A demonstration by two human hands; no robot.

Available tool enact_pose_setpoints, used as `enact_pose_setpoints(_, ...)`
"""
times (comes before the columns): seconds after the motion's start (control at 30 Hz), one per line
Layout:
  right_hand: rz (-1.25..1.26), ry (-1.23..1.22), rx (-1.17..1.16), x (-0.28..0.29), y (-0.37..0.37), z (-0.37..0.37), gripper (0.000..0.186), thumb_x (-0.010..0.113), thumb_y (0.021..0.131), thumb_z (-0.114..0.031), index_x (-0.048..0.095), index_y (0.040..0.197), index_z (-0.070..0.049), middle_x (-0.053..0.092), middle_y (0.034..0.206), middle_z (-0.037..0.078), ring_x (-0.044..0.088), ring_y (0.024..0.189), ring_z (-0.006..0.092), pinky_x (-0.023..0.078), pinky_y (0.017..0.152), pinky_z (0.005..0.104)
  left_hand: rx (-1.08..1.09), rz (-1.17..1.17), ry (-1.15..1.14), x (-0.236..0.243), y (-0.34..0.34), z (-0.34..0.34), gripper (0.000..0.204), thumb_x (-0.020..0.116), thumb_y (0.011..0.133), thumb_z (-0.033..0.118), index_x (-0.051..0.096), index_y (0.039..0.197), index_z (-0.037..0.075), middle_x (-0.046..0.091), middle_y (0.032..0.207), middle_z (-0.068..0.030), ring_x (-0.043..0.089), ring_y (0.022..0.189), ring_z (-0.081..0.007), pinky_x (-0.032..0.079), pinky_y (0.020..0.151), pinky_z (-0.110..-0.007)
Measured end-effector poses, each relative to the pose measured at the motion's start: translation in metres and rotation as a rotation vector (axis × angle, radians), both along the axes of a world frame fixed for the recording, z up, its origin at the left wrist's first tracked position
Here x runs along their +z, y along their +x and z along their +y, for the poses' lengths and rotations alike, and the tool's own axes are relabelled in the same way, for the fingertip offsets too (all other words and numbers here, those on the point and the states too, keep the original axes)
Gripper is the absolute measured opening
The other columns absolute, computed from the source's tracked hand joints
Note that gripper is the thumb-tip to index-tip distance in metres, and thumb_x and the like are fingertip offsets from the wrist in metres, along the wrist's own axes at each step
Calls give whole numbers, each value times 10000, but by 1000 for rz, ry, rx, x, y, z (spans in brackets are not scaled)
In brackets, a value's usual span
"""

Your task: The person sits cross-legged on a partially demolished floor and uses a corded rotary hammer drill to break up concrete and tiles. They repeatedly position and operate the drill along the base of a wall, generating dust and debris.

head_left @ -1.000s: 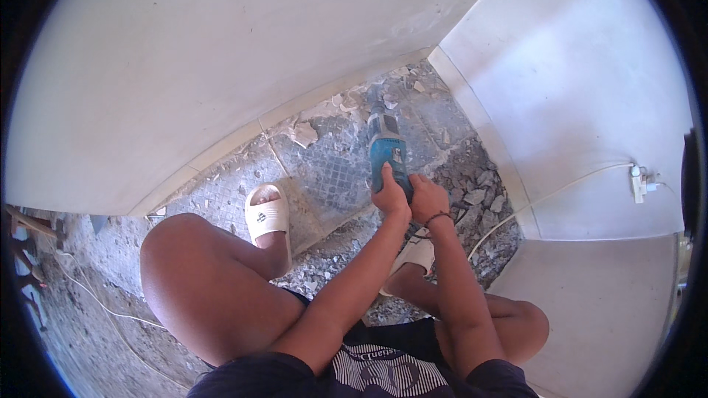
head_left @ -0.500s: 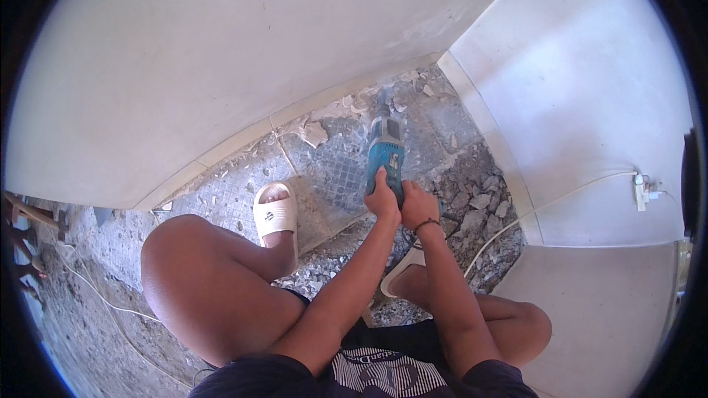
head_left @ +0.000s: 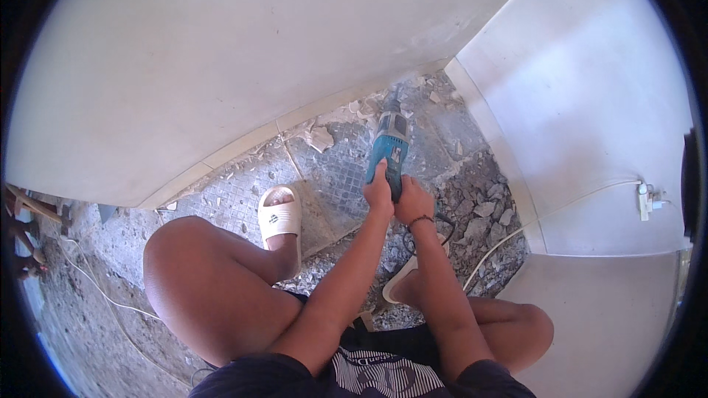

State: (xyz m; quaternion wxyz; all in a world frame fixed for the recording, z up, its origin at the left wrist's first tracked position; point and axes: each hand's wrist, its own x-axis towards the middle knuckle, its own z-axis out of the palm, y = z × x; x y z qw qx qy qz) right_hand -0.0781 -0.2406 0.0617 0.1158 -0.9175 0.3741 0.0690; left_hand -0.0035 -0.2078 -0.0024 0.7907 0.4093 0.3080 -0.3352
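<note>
Both hands (head_left: 397, 197) grip blue drill (head_left: 389, 149), tip @ floor.

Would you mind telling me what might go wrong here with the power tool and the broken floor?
Both hands, left hand and right hand, grip the blue power tool chiselling beside the wall. Flying chips could hit the bare legs or the foot in the open white slipper. The white cable crosses the rubble and may snag. Dust rises at the tip.
</note>
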Motion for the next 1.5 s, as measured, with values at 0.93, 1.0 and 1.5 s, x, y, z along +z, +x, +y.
enact_pose_setpoints(0.93, -34, 118, -38, 28, 21, 18, 464, 760, 816, -386, 634, 1115, -54, 710, 1100, 208, 680, 1054, 431, 544, 889, 535, 24, 86, 36, 47, 27, 26, 694, 872, 796, 305, 582, 1211, -171, 673, 1171, -196, 681, 982, -264, 553, 853, -381)
enact_pose_setpoints(1.0, -4, 97, -28, 29, 24, 13, 434, 745, 831, -367, 636, 1120, -62, 713, 1123, 212, 687, 1052, 433, 547, 895, 540, 17, 19, 96, 45, 25, 16, 713, 880, 787, 310, 575, 1212, -175, 669, 1174, -202, 678, 990, -273, 554, 858, -376)
enact_pose_setpoints(1.5, -11, 118, -20, 7, 40, 9, 578, 774, 842, -354, 519, 1234, -13, 624, 1224, 246, 680, 1057, 466, 568, 874, 543, -92, 30, 132, 38, 53, 15, 566, 861, 790, 281, 659, 1128, -126, 695, 1036, -128, 674, 845, -223, 554, 748, -385)
